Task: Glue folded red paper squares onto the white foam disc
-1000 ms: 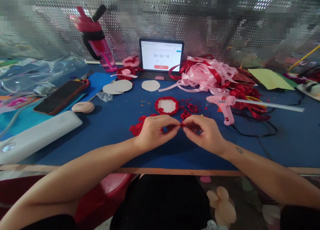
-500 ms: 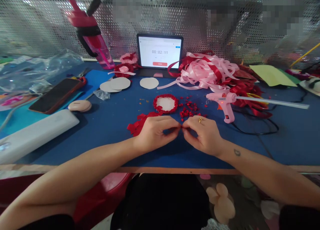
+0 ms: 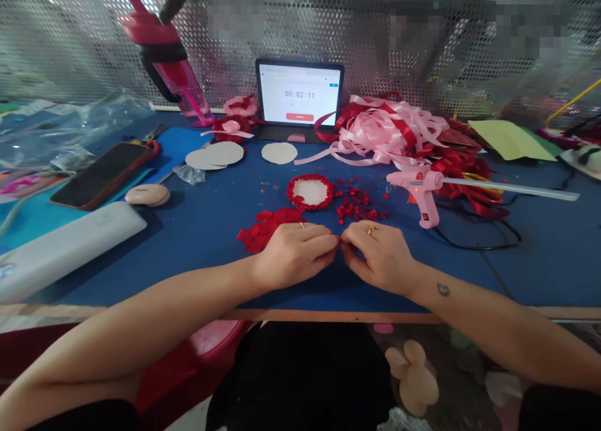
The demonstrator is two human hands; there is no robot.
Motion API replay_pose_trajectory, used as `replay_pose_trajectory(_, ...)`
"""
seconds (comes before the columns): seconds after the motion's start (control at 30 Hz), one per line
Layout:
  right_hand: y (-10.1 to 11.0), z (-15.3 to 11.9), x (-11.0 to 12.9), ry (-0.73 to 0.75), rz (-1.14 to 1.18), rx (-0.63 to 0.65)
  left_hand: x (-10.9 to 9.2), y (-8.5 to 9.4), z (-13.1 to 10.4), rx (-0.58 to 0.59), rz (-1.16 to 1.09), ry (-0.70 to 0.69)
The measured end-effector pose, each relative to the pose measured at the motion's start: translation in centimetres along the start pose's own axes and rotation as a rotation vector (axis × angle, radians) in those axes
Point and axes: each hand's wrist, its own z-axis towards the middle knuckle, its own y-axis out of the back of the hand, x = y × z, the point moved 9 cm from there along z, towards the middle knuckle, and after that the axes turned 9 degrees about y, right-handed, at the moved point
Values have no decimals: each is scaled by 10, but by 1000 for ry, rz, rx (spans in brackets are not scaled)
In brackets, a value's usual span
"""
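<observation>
My left hand [image 3: 300, 251] and my right hand [image 3: 378, 256] meet fingertip to fingertip above the table's near part. Both are closed in a pinch on a small red ribbon piece, mostly hidden by the fingers. Beside my left hand lies a pile of flat red ribbon pieces [image 3: 265, 229]. Small folded red ribbon bits [image 3: 354, 204] are scattered just beyond my right hand. Behind the hands rests a white disc [image 3: 310, 192] with a red ribbon border [image 3: 292, 199] around its edge.
A pink glue gun [image 3: 425, 196] with a long glue stick is at right, its cord trailing. Behind are tangled ribbons [image 3: 385, 131], a tablet [image 3: 300, 96] and white paper circles [image 3: 279, 153]. At left are a bottle [image 3: 169, 62], phone [image 3: 101, 174] and white case [image 3: 75, 249].
My left hand has turned so its fingers curl more, with their backs showing. My right hand keeps nearly the same pinch. The view has shifted slightly.
</observation>
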Motion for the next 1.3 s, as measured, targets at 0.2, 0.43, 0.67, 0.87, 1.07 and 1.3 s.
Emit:
replay_pose_trajectory(0.2,2,-2,-6,-36,82,-3,4,-1,2,8,-67,45)
replay_pose_trajectory(0.43,-1,-3,-10,-71,125,16,12,-3,4,43,-194,136)
replay_pose_trajectory(0.67,-4,-3,-8,-74,138,52,16,-8,5,102,-263,194)
replay_pose_trajectory(0.87,-5,-4,-10,-82,49,56,13,-13,3,149,-234,167)
replay_pose_trajectory(1.07,-5,-5,-10,-78,24,61,8,-12,1,134,-171,99)
replay_pose_trajectory(1.3,-9,-4,-3,-39,55,84,-6,-13,-4,116,42,-50)
